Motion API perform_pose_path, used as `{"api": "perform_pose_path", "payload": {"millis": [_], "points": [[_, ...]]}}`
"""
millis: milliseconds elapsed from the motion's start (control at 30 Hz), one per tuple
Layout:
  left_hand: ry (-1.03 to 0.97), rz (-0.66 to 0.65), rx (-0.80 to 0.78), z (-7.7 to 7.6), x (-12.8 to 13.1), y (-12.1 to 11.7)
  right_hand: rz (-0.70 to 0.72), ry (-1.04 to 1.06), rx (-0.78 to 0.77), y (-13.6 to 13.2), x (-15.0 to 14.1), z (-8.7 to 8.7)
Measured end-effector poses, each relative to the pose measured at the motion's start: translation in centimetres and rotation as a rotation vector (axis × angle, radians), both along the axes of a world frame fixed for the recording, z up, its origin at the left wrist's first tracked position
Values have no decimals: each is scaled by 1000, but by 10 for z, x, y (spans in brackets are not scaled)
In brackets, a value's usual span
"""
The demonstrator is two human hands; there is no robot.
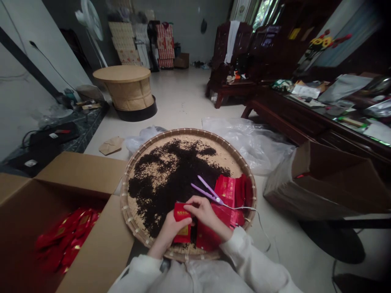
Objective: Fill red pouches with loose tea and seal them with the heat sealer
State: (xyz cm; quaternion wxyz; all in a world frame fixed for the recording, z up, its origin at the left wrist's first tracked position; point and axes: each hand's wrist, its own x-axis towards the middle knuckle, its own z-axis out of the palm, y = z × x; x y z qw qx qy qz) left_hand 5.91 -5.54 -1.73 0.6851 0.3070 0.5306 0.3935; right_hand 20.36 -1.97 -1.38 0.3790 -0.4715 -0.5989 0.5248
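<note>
Both of my hands are closed on one small red packet with gold printing, held upright over the near side of a round woven bamboo tray. My left hand grips its side with the thumb across the front. My right hand pinches its top edge. Dark loose tea leaves cover much of the tray. Just beyond my right hand lies a purple heat sealer with its jaws apart, its cord trailing right. Flat red packets are piled beneath and beside it.
On the left stands an open cardboard box with many red packets inside. Another open box is at the right. Clear plastic sheeting lies on the floor beyond the tray, near a round wooden-topped stool and a dark low table.
</note>
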Motion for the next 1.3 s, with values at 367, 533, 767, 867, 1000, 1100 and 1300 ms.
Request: {"api": "perform_pose_path", "payload": {"millis": [367, 533, 767, 867, 1000, 1100, 1300], "points": [[223, -258, 148, 11, -5, 4, 157, -256, 350, -5, 9, 27], [113, -296, 67, 16, -6, 4, 192, -287, 321, -2, 10, 22], [-15, 11, -86, -9, -4, 7, -174, -925, 427, 33, 39, -9], [-46, 67, -75, -16, -3, 8, -98, -1134, 314, 43, 46, -22], [-55, 60, -74, -19, -5, 9, -81, -1160, 328, 47, 51, -32], [-63, 57, -76, -20, -6, 9, -53, -1131, 311, 47, 58, -33], [-73, 71, -75, -19, -5, 9, -36, -1106, 164, 42, 68, -22]]}}
